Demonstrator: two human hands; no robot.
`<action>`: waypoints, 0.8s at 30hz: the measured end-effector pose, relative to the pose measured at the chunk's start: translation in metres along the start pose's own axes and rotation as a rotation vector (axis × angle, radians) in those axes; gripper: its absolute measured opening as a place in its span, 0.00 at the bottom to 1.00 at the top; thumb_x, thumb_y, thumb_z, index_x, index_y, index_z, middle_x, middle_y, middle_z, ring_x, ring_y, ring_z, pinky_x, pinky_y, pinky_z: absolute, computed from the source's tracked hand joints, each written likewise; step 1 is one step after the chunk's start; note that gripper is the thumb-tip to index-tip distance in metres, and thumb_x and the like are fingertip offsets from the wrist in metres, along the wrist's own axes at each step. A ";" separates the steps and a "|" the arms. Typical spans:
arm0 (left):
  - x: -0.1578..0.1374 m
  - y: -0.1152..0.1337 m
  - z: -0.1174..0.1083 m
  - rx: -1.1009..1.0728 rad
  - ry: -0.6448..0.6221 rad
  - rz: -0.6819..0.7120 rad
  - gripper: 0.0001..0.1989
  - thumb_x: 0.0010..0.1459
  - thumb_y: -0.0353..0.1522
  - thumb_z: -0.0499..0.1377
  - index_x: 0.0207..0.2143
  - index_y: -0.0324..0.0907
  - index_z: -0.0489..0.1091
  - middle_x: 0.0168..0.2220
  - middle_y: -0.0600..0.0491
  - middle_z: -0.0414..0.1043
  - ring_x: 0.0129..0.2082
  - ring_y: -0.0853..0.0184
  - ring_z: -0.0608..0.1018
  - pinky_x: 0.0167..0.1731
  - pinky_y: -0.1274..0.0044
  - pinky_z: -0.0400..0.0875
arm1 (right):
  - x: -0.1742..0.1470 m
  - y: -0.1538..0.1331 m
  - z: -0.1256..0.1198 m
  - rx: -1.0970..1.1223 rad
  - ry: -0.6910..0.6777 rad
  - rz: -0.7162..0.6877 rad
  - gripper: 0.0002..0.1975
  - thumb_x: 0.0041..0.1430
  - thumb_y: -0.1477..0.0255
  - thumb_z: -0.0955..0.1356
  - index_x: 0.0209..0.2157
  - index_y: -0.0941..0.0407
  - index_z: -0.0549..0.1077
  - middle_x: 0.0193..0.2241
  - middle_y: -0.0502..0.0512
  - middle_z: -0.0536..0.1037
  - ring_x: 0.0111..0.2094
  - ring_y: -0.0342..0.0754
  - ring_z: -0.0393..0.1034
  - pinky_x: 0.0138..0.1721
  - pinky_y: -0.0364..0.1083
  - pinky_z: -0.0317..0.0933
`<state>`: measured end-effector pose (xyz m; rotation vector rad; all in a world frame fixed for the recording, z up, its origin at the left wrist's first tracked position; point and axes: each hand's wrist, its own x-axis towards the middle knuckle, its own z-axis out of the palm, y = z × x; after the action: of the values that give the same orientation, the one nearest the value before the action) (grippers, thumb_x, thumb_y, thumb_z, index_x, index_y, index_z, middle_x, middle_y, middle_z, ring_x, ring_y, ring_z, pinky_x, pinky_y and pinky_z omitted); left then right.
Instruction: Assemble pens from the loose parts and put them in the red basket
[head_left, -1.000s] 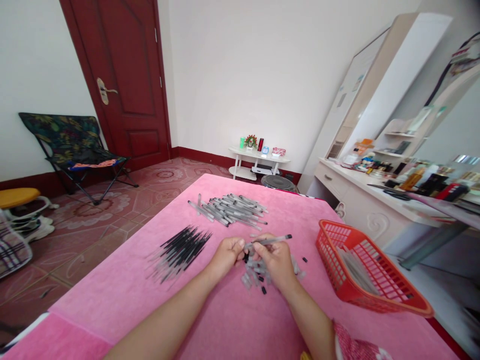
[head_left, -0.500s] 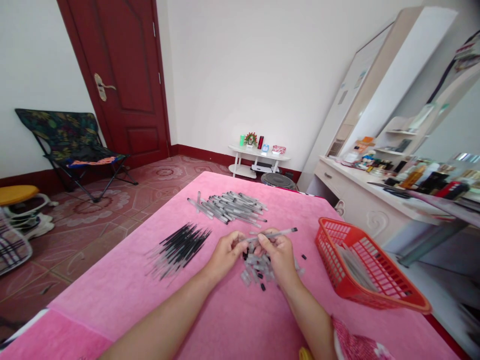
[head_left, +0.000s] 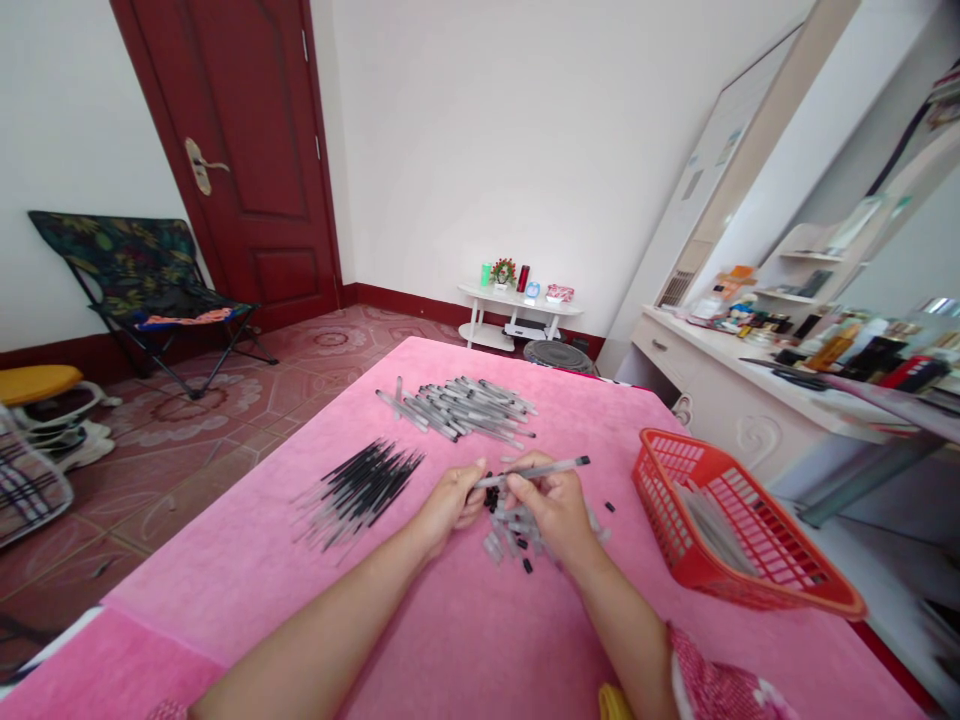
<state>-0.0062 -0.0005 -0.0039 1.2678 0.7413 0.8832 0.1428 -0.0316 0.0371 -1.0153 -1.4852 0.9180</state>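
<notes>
Holding a pen (head_left: 551, 468) took both hands: the right hand (head_left: 547, 497) grasped it near the middle between thumb and fingers, and the left hand (head_left: 452, 500) pinched its left end, with the black end jutting out to the right. The pen slanted above the counter (head_left: 450, 630), and a heap of small pieces (head_left: 517, 525), clear and black, lay beneath and beside the right hand. A slip looked the likeliest mishap, since the barrel seemed smooth and narrow; uneven pressure from the two grips could have twisted it free and dropped it among the pieces, scattering them. Lowering the right knuckles carelessly could have done the same. The stray black piece (head_left: 610, 507), apart from the heap and near the red basket (head_left: 660, 512), was probably easy to sweep away with a forearm. To the left, the thin black rods (head_left: 367, 490) lay fanned and loose, so a brush of the left arm could have disordered them, while a bump could have set the far pile of pens (head_left: 465, 410) rolling
</notes>
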 end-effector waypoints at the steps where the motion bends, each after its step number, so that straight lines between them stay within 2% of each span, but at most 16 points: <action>1: -0.001 0.000 0.001 0.081 0.049 0.080 0.24 0.58 0.48 0.45 0.17 0.40 0.53 0.13 0.61 0.48 0.13 0.77 0.52 0.15 0.81 0.46 | 0.000 0.001 0.000 0.011 0.029 0.014 0.07 0.52 0.67 0.67 0.27 0.58 0.71 0.17 0.48 0.72 0.18 0.42 0.66 0.21 0.41 0.60; 4: -0.002 0.001 0.002 0.284 0.159 0.310 0.16 0.56 0.43 0.52 0.27 0.38 0.63 0.21 0.58 0.61 0.21 0.74 0.64 0.22 0.81 0.57 | 0.002 0.005 0.001 0.059 0.097 0.076 0.09 0.51 0.66 0.68 0.27 0.58 0.69 0.16 0.48 0.71 0.16 0.41 0.66 0.19 0.40 0.60; 7: -0.002 0.002 0.003 0.348 0.200 0.379 0.11 0.54 0.38 0.55 0.29 0.38 0.63 0.23 0.58 0.63 0.24 0.73 0.65 0.25 0.81 0.58 | 0.003 0.005 0.001 0.087 0.098 0.114 0.09 0.51 0.65 0.68 0.27 0.58 0.69 0.15 0.48 0.72 0.15 0.41 0.65 0.18 0.40 0.59; 10: -0.003 0.003 0.004 0.347 0.206 0.332 0.12 0.55 0.38 0.53 0.26 0.38 0.63 0.19 0.59 0.60 0.20 0.74 0.62 0.22 0.82 0.56 | 0.003 0.001 -0.001 0.076 0.060 0.110 0.10 0.50 0.65 0.68 0.26 0.58 0.69 0.15 0.49 0.72 0.16 0.42 0.66 0.18 0.40 0.58; 12: -0.003 0.002 0.004 0.291 0.174 0.249 0.16 0.56 0.42 0.51 0.23 0.38 0.62 0.16 0.60 0.56 0.16 0.76 0.58 0.18 0.82 0.52 | 0.003 -0.001 -0.004 0.048 0.016 0.085 0.09 0.50 0.66 0.68 0.27 0.58 0.70 0.16 0.49 0.72 0.17 0.42 0.66 0.20 0.40 0.59; 16: -0.003 0.001 0.004 0.071 0.002 0.034 0.23 0.55 0.51 0.47 0.24 0.39 0.60 0.12 0.64 0.45 0.11 0.78 0.47 0.13 0.81 0.44 | 0.003 -0.002 -0.009 0.012 -0.079 0.038 0.09 0.51 0.66 0.68 0.27 0.58 0.71 0.18 0.51 0.74 0.18 0.43 0.67 0.21 0.41 0.59; 18: -0.003 0.000 0.003 0.048 -0.048 -0.001 0.25 0.56 0.52 0.45 0.23 0.40 0.59 0.12 0.64 0.44 0.11 0.78 0.47 0.13 0.81 0.44 | 0.004 -0.002 -0.009 0.030 -0.082 0.055 0.09 0.50 0.66 0.68 0.27 0.58 0.71 0.18 0.50 0.73 0.17 0.43 0.67 0.21 0.41 0.59; 20: -0.003 0.000 0.003 0.127 0.000 0.083 0.24 0.57 0.50 0.45 0.22 0.39 0.59 0.13 0.62 0.50 0.13 0.77 0.53 0.15 0.81 0.49 | 0.004 -0.001 -0.008 0.053 -0.035 0.083 0.09 0.50 0.65 0.69 0.26 0.58 0.71 0.15 0.49 0.72 0.16 0.43 0.66 0.20 0.40 0.58; 22: -0.003 0.000 0.003 0.240 0.076 0.229 0.20 0.55 0.47 0.51 0.24 0.38 0.62 0.18 0.59 0.58 0.18 0.75 0.61 0.19 0.81 0.54 | 0.005 -0.001 -0.007 0.080 0.025 0.108 0.10 0.49 0.65 0.69 0.25 0.58 0.70 0.15 0.49 0.72 0.15 0.42 0.65 0.19 0.40 0.58; 24: -0.004 0.000 0.004 0.306 0.127 0.330 0.16 0.53 0.43 0.55 0.28 0.37 0.64 0.23 0.57 0.63 0.23 0.73 0.65 0.24 0.81 0.57 | 0.006 -0.001 -0.007 0.106 0.056 0.129 0.11 0.48 0.64 0.70 0.25 0.58 0.69 0.16 0.50 0.73 0.15 0.42 0.65 0.19 0.40 0.59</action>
<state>-0.0044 -0.0056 -0.0032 1.6482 0.8019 1.1569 0.1491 -0.0265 0.0408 -1.0593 -1.3225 1.0407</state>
